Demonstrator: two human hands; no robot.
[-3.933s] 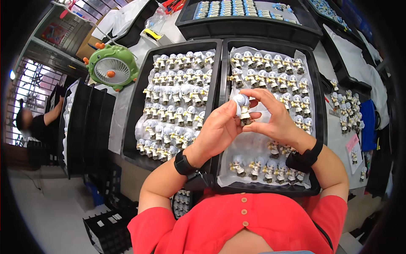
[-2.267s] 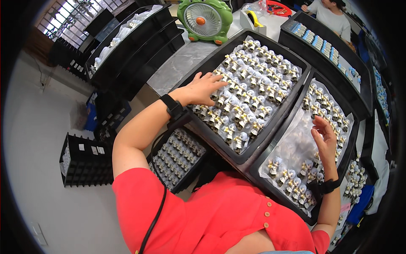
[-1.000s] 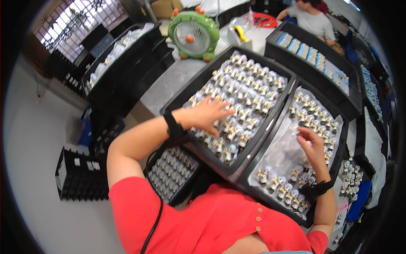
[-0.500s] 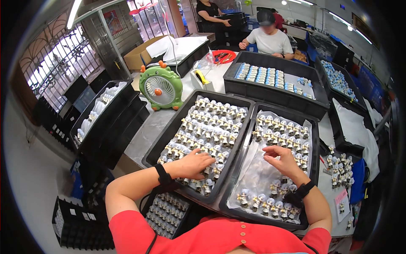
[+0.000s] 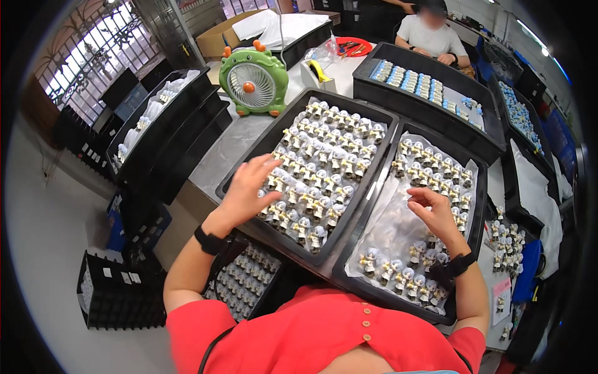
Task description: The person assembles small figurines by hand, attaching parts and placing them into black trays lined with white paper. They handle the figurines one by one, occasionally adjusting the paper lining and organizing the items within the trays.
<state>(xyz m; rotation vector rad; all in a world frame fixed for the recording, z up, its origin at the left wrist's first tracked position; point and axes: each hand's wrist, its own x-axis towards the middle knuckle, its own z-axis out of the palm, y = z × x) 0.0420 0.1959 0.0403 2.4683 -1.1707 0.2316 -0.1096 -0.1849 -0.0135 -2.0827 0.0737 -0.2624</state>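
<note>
Small figurines point(image 5: 319, 181) with pale blue-grey hair and yellow trim fill the left black tray point(image 5: 265, 141) in rows. My left hand point(image 5: 248, 190) is over that tray's left side, fingers and thumb spread, with nothing seen in it. The right black tray point(image 5: 481, 209) is lined with a white plastic sheet point(image 5: 385, 218). Similar figurines point(image 5: 439, 163) stand along its far and right parts, and more point(image 5: 398, 274) at its near end. Above the bare part of the sheet hovers my right hand point(image 5: 436, 215), fingers bent, thumb and fingertips apart, nothing visible between them.
A green fan point(image 5: 254, 81) and a tape dispenser point(image 5: 317, 73) stand beyond the left tray. Loose figurines point(image 5: 507, 243) lie right of the trays. Another tray point(image 5: 430, 103) with blue-and-white pieces is farther back, before a seated person point(image 5: 430, 34). Stacked trays point(image 5: 168, 137) are at left.
My left hand has lifted off the figurines and moved to the left tray's left side, its fingers spreading. My right hand stays over the right tray. The view has shifted downward.
</note>
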